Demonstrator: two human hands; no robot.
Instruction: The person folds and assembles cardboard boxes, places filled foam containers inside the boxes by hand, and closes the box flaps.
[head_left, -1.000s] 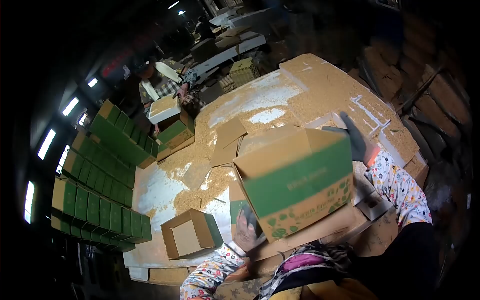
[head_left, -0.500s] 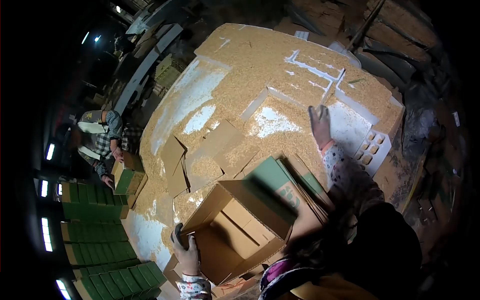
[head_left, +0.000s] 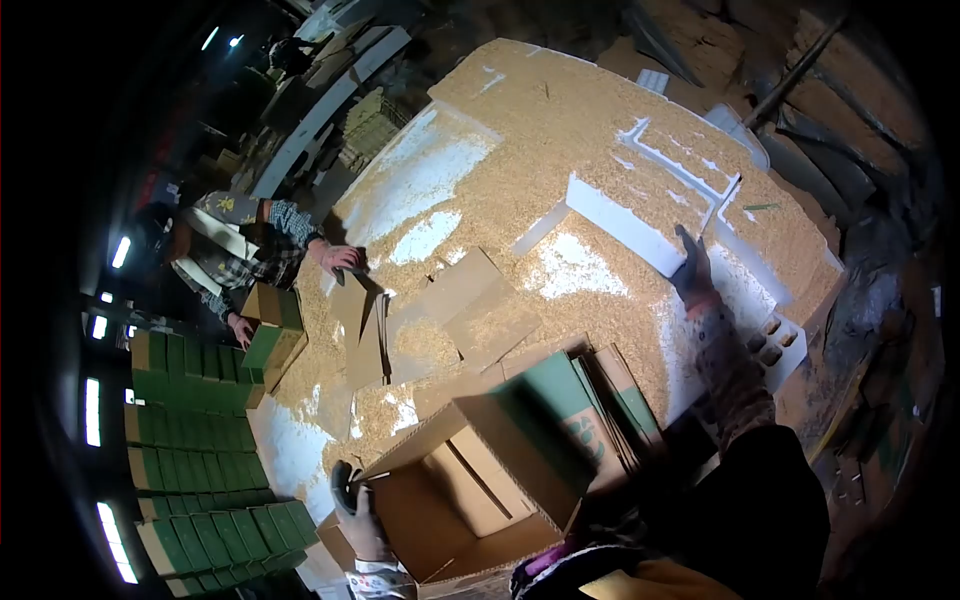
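An open cardboard box (head_left: pixel 455 490) sits tilted in front of me, with slotted flaps inside. My left hand (head_left: pixel 362 525), in a glove with dark fingertips, grips the box's left wall. Out on the sawdust-covered table, my gloved right hand (head_left: pixel 692 275) holds the right end of a white foam-like panel (head_left: pixel 620 225), which stands on edge in the sawdust (head_left: pixel 540 130). Right of the box lies a stack of flat green-and-brown cardboard pieces (head_left: pixel 590 410). A white tray (head_left: pixel 788 350) with brown blocks in its holes is partly hidden by my right forearm.
Loose cardboard sheets (head_left: pixel 480 300) lie mid-table. At the left, a co-worker (head_left: pixel 240 240) has one hand on a green-and-brown box (head_left: pixel 275 325) and the other by upright cardboard. Rows of green boxes (head_left: pixel 200 470) stand lower left. Dark debris lies beyond the right edge.
My right hand has reached the white panel, which now stands up out of the sawdust. The co-worker's one hand has moved from the box to the cardboard. My left hand stays on the box.
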